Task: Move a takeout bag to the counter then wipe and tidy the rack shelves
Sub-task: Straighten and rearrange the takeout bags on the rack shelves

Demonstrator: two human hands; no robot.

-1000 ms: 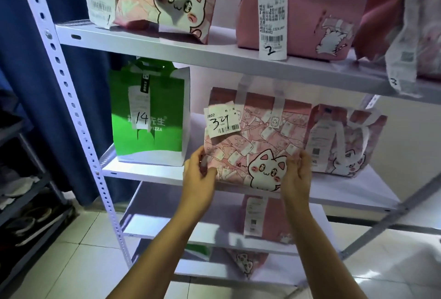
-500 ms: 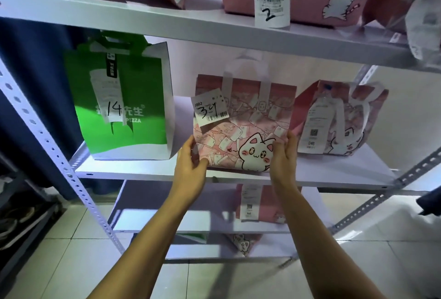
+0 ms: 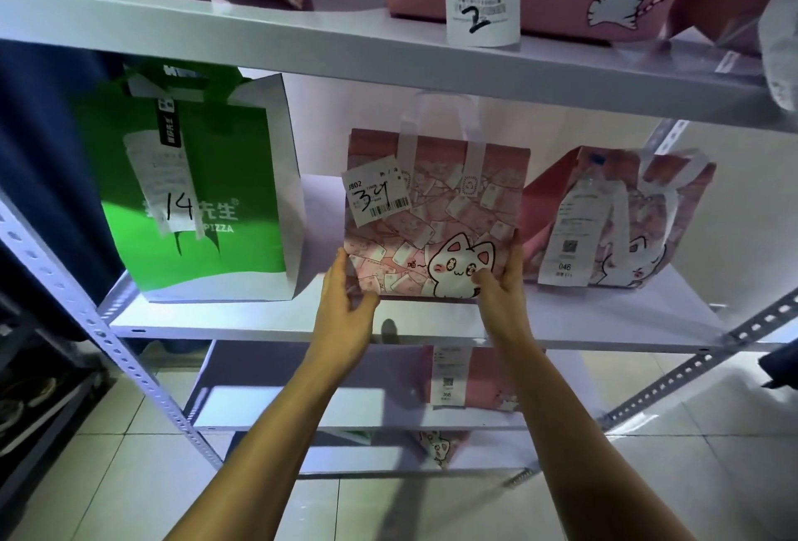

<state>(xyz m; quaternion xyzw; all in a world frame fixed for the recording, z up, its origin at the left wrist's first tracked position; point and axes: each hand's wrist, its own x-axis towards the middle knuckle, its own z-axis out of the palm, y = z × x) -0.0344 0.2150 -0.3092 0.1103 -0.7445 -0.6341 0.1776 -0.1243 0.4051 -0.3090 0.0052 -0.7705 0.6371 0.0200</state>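
Your left hand [image 3: 345, 316] and right hand [image 3: 503, 303] grip pink bag 34 [image 3: 436, 212] by its lower corners | green bag 14 [image 3: 194, 195] left of them

Left hand [image 3: 345, 316]: your arm reaches up and forward, fingers curled, thumb pressing inward at the lower left.
Right hand [image 3: 501, 294]: your arm is stretched alongside, fingers upright, thumb curled in front at the lower right.
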